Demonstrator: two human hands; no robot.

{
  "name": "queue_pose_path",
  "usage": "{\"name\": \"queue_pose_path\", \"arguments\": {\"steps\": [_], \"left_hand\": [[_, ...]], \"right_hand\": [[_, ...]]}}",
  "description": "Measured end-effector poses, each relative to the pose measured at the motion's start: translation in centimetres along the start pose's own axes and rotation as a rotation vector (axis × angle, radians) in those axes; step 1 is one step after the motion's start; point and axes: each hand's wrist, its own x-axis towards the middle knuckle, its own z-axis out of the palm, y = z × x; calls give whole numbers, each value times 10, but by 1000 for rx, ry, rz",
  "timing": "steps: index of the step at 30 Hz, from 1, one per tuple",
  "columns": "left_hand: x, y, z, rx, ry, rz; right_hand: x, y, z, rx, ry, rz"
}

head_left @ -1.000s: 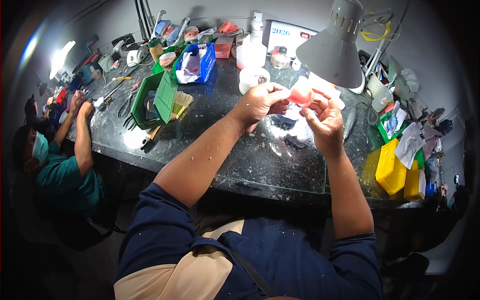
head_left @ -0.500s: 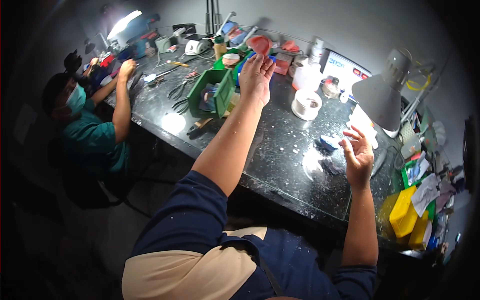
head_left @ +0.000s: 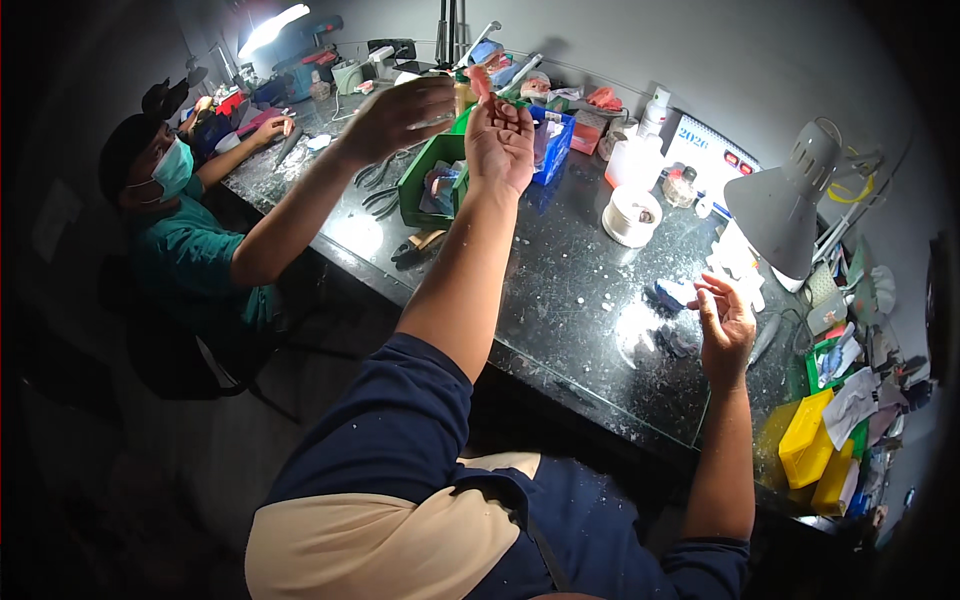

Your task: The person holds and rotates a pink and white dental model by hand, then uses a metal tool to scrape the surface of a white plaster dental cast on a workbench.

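My left hand [head_left: 500, 140] is stretched far out over the black worktop [head_left: 560, 290], fingers up, pinching a small pink piece [head_left: 479, 80] at its fingertips. A co-worker's hand [head_left: 400, 112] reaches in from the left and hovers right beside that piece, fingers spread. I cannot tell whether it touches the piece. My right hand [head_left: 724, 318] floats above the right part of the worktop with loosely curled, spread fingers and holds nothing. Small dark bits [head_left: 668, 297] lie on the worktop by it.
A green bin [head_left: 420, 178] and a blue bin [head_left: 556, 146] stand under my left hand, with pliers [head_left: 378, 200] beside them. A white round container [head_left: 632, 216], a grey desk lamp [head_left: 778, 210] and yellow bins [head_left: 806, 440] stand to the right. The masked co-worker [head_left: 190, 250] sits at the left.
My left hand carried the pink piece away from my right hand and out to the far left. The co-worker's hand has come up next to it. My right hand stayed behind, open.
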Motion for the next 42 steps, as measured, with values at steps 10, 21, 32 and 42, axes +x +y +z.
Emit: {"name": "queue_pose_path", "arguments": {"steps": [10, 21, 32, 42], "left_hand": [[1, -4, 3, -115, -162, -38], [4, 3, -15, -48, -184, 11], [-17, -12, 14, 46, -10, -106], [-71, -84, 28, 872, -255, -265]], "right_hand": [[0, -13, 0, -38, 3, -3], [-4, -9, 1, -45, -20, -9], [-3, -9, 2, -96, -32, 2], [-6, 3, -1, -87, -27, 12]]}}
